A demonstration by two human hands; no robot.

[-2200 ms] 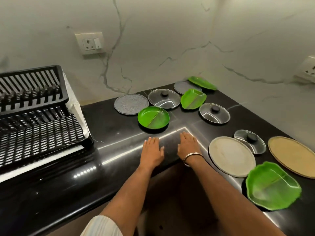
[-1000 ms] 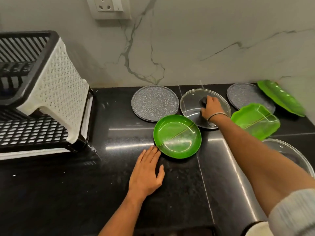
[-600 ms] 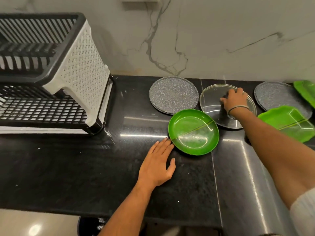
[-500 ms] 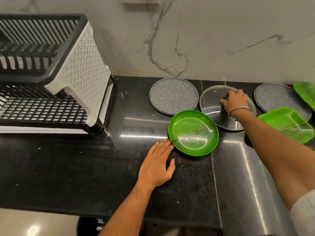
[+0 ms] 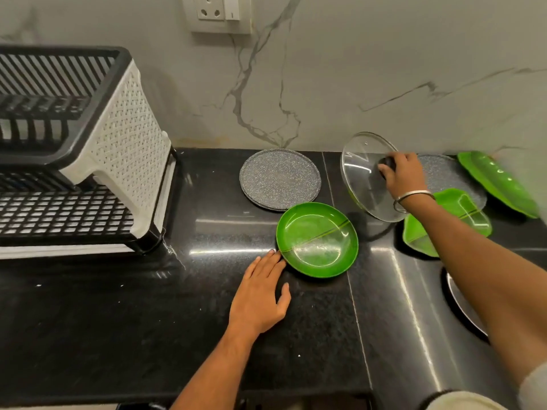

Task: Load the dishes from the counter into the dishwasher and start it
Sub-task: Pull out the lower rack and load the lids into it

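My right hand [image 5: 404,176] grips the black knob of a glass lid [image 5: 362,176] and holds it tilted up off the black counter [image 5: 118,321]. My left hand [image 5: 260,294] lies flat on the counter, its fingertips touching the rim of a round green plate [image 5: 317,239]. A speckled grey plate [image 5: 279,179] lies behind that green plate. A leaf-shaped green dish [image 5: 453,220] sits under my right forearm, and a second grey plate [image 5: 450,176] is partly hidden behind my hand.
A black and white dish rack [image 5: 74,149] stands at the left on the counter. Another green leaf dish [image 5: 500,184] lies at the far right by the marble wall. The rim of another lid [image 5: 461,306] shows beside my right arm. A wall socket [image 5: 217,13] is above.
My right hand has lifted the glass lid off the counter by its knob and tilted it upright. My left hand has stayed flat beside the green plate.
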